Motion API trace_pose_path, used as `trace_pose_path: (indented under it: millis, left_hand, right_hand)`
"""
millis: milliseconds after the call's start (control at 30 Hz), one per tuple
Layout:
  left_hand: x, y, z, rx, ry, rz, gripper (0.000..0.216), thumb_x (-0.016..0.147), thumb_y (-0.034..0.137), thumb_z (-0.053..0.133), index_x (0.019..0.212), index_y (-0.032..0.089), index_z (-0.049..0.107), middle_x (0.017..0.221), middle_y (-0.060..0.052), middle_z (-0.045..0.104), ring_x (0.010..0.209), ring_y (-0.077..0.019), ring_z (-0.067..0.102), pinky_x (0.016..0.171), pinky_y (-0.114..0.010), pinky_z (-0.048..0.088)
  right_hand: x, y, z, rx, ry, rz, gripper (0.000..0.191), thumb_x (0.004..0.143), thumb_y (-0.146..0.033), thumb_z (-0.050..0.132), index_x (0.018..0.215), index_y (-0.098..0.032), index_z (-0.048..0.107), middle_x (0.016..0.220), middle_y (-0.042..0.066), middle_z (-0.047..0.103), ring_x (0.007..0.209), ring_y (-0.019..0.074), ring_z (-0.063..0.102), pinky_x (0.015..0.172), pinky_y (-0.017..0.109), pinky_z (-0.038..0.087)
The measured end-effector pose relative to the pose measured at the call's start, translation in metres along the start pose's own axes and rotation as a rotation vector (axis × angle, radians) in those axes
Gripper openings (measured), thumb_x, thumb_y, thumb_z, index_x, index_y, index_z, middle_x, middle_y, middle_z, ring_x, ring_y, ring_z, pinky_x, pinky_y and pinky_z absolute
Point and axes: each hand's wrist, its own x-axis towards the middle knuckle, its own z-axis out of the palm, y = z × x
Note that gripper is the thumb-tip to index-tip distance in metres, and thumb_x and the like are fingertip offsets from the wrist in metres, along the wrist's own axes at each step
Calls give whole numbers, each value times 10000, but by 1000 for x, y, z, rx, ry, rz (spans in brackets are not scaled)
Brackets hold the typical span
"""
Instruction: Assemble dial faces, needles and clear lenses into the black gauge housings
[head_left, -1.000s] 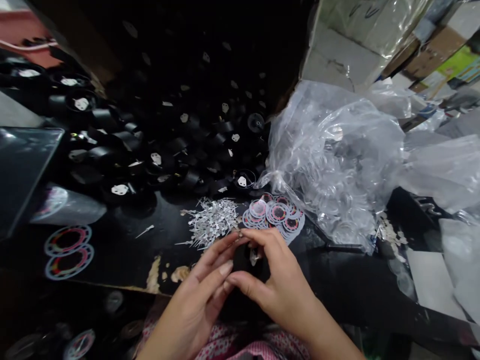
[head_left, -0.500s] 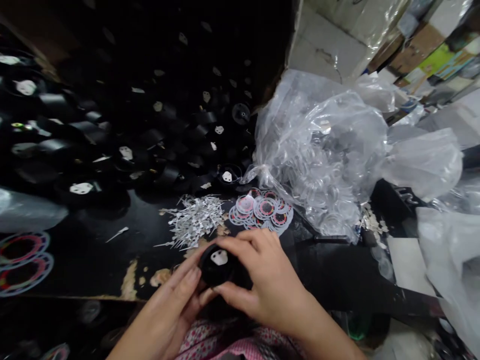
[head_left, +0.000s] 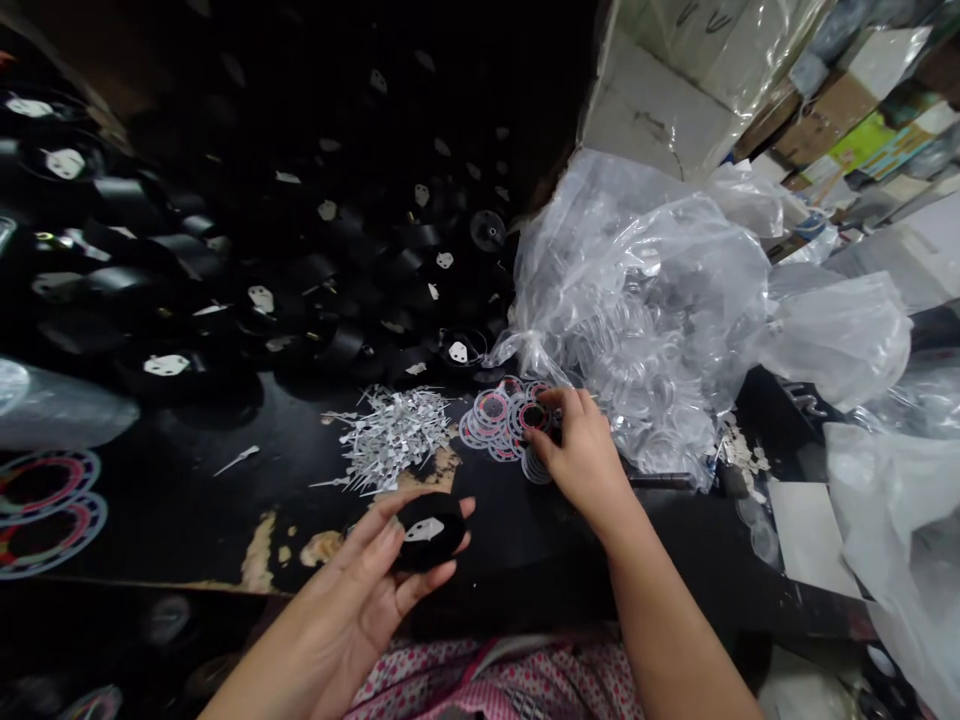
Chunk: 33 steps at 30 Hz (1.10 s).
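My left hand (head_left: 375,570) is wrapped around a round black cup-shaped housing (head_left: 453,535) with a white holed piece (head_left: 425,530) inside it. The housing is tilted, with its open side toward me. My right hand (head_left: 581,450) reaches over a pile of printed dial discs (head_left: 491,410), its thumb and fingertips apart and touching the discs. Whether one is pinched is hard to make out. The discs have pale rims and red and black rings. Left of them lies a heap of small white pointers (head_left: 397,435).
Several black housings (head_left: 165,365) with white pieces fill the dark area behind. A clear plastic bag (head_left: 645,320) of transparent round parts stands at the right. Larger printed rings (head_left: 56,520) lie at the left. One loose pointer (head_left: 238,459) and a white card (head_left: 814,535) are on the table.
My right hand has let go of the black housing and moved right and away from me to the discs. My left hand alone now holds the housing, tilted differently.
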Motion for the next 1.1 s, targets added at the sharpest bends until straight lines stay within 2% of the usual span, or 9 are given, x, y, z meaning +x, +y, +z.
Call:
trace_pose_path:
  millis: [200, 333, 433, 500, 567, 700, 800, 967, 1100]
  left_hand:
    - [3, -6, -1, -97, 56, -75, 300, 893, 357, 707, 1151, 203, 724, 1090, -136, 806, 827, -226, 782, 668, -264, 632]
    - [2, -7, 0, -152, 61, -30, 385, 865, 499, 711, 1076, 183, 767, 1095, -147, 802, 858, -224, 764, 600, -225, 602]
    - [0, -5, 5, -172, 32, -16, 333, 870, 481, 712, 1051, 213, 788, 1100, -123, 801, 975, -250, 754, 681, -256, 620]
    - [0, -1, 10, -187, -8, -6, 299, 892, 455, 696, 1068, 233, 790, 1099, -104, 803, 972, -236, 757, 743, -273, 627]
    - [0, 3, 14, -189, -6, 49, 285, 921, 430, 667, 1088, 232, 785, 1119, -95, 798, 993, -215, 751, 795, -262, 621]
    - [3, 5, 14, -152, 61, 142, 276, 914, 381, 684, 1112, 209, 771, 1213, -87, 770, 1071, -227, 729, 905, -308, 609]
    - [4, 0, 12, -135, -7, 140, 268, 883, 365, 721, 1106, 225, 773, 1243, -67, 760, 1076, -237, 728, 960, -364, 595]
    - [0, -1, 22, -61, -14, 153, 297, 829, 419, 753, 1085, 273, 785, 1305, -49, 731, 1224, -300, 661, 960, -404, 595]
    - [-5, 5, 29, 21, -13, 121, 306, 705, 307, 849, 1009, 298, 811, 1323, -45, 722, 1356, -352, 553, 1025, -396, 551]
  right_hand:
    - [-3, 2, 6, 135, 112, -30, 301, 809, -178, 690, 1088, -206, 581, 1244, 128, 565, 1196, 311, 562, 979, 509, 469]
    - [-6, 2, 5, 421, 85, 41, 101, 848, -234, 627, 921, -204, 564, 889, 24, 615, 826, 197, 617, 806, 396, 524]
    - [-16, -9, 2, 761, -58, 74, 250, 839, -238, 622, 1081, -202, 568, 957, 20, 618, 671, 125, 616, 668, 306, 543]
    - [-24, -20, 1, 943, -225, 31, 357, 855, -226, 600, 1208, -228, 550, 1077, 37, 628, 661, 106, 653, 667, 291, 564]
    - [-31, -29, 2, 1028, -342, 14, 293, 885, -241, 576, 1179, -233, 579, 1060, 29, 658, 689, 115, 687, 708, 297, 578]
    - [-36, -32, 0, 862, -185, 7, 249, 883, -247, 597, 1125, -204, 634, 909, 11, 674, 772, 150, 666, 753, 310, 555]
    - [-37, -32, -5, 714, -79, -74, 323, 903, -210, 595, 1220, -225, 655, 1014, 23, 713, 871, 155, 649, 844, 323, 528]
    - [-46, -48, -8, 710, -44, -77, 152, 932, -217, 608, 1049, -234, 704, 938, 1, 739, 814, 143, 654, 761, 282, 518]
    - [-50, -60, -1, 671, -45, -119, 62, 926, -201, 619, 965, -230, 658, 956, 9, 709, 879, 153, 656, 794, 292, 518]
